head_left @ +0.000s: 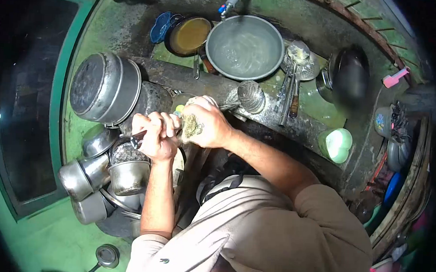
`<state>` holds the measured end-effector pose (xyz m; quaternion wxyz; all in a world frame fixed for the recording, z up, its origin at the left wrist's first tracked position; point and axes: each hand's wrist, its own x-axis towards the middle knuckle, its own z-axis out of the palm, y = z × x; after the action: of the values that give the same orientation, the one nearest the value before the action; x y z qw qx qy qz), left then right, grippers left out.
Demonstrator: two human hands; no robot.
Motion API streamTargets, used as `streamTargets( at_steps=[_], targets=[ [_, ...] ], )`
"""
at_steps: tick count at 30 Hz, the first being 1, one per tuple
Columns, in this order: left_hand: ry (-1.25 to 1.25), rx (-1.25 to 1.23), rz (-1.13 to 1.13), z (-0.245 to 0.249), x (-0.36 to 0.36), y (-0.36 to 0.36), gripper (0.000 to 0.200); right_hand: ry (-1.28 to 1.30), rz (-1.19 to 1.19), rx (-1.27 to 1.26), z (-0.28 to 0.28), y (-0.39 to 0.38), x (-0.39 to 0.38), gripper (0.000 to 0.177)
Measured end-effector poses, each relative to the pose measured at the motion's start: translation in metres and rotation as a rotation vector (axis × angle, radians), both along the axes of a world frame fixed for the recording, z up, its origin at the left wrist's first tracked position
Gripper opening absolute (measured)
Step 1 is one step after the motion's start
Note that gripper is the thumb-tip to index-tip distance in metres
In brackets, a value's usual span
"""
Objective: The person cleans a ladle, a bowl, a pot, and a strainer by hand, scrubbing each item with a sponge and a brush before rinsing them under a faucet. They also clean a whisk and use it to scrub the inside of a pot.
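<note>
left hand [156,136] closed round one handle [138,138], right hand [209,122] round one scrubber [192,127] (fingers [168,125] clamped).

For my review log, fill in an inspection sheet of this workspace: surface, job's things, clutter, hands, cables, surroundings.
Surface: dark ledge, stained; a grey basin of water stands at its far side, by the tap.
Job's things: scrubber in the right hand; dark handle in the left hand; what it belongs to is mostly hidden.
Clutter: metal pots heaped at picture left; long-handled utensils right of the basin.
Hands: left closed around the dark handle, right on the scrubber, close together.
Cables: nothing seen.
Surroundings: dark pane in a green frame, far left of picture.
</note>
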<state>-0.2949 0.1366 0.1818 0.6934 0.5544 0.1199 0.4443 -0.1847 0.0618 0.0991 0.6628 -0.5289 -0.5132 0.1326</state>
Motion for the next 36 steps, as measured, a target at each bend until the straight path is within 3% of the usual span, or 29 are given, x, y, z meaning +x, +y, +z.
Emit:
streamTargets(
  at_steps=[4,6,8,10,11,12,13,14,15,16,19,22,24,26,27,29,30,34,36],
  targets=[
    [0.006,-0.015,0.053,-0.008,-0.01,0.005,0.024,-0.237,0.043,-0.482,-0.097,-0.01,0.041,0.043],
    [0.014,-0.018,0.023,-0.008,-0.013,0.004,0.023,-0.42,-0.058,-0.683,-0.149,-0.018,0.071,0.043],
    [-0.019,-0.004,0.008,-0.008,-0.01,0.0,0.023,-0.377,-0.02,-0.578,-0.158,-0.021,0.085,0.036],
    [-0.027,0.013,0.009,-0.009,-0.009,0.001,0.023,-0.437,0.156,-0.627,-0.129,-0.012,0.085,0.02],
    [-0.023,0.005,0.012,-0.006,-0.007,0.0,0.024,-0.363,0.185,-0.591,-0.113,-0.008,0.077,0.018],
    [-0.042,-0.021,0.004,-0.008,-0.007,0.0,0.024,-0.475,0.273,-0.627,-0.085,0.001,0.072,0.02],
    [-0.046,0.002,-0.008,-0.007,-0.005,-0.002,0.024,-0.298,0.308,-0.48,-0.067,0.004,0.064,0.023],
    [-0.054,0.025,-0.022,-0.006,-0.002,-0.003,0.024,-0.305,0.372,-0.519,-0.029,0.01,0.052,0.024],
    [-0.056,0.026,-0.021,-0.003,0.002,-0.008,0.024,-0.285,0.378,-0.256,0.0,0.012,0.043,0.025],
    [-0.062,0.036,-0.001,0.001,0.006,-0.013,0.024,-0.185,0.377,-0.146,0.018,0.014,0.028,0.025],
    [0.0,0.052,-0.024,0.004,0.005,-0.014,0.024,-0.046,0.199,-0.027,0.022,-0.002,0.014,0.03],
    [-0.037,0.037,0.018,0.004,0.01,-0.016,0.025,-0.071,0.031,-0.145,-0.041,-0.014,0.022,0.037],
    [-0.063,-0.015,0.012,-0.001,0.005,-0.008,0.025,-0.207,-0.157,-0.4,-0.118,-0.019,0.044,0.037],
    [-0.052,0.01,0.031,-0.002,0.004,-0.014,0.024,-0.668,-0.346,-0.274,-0.164,-0.024,0.077,0.03],
    [-0.079,-0.012,0.034,-0.002,0.005,-0.011,0.023,-0.673,-0.343,-0.256,-0.155,-0.017,0.078,0.03],
    [-0.122,-0.039,0.028,-0.004,0.007,-0.007,0.021,-0.321,0.03,-0.641,-0.124,-0.015,0.069,0.023],
    [-0.115,-0.022,0.045,-0.002,0.011,-0.009,0.021,-0.391,0.096,-0.673,-0.095,-0.009,0.064,0.02],
    [0.046,0.106,0.059,0.008,0.037,-0.022,0.017,-0.188,0.236,-0.189,0.042,-0.01,0.049,0.022],
    [0.008,0.287,-0.003,0.022,0.056,-0.03,0.033,-0.333,0.247,-0.081,0.08,-0.022,0.065,0.02]
  ],
)
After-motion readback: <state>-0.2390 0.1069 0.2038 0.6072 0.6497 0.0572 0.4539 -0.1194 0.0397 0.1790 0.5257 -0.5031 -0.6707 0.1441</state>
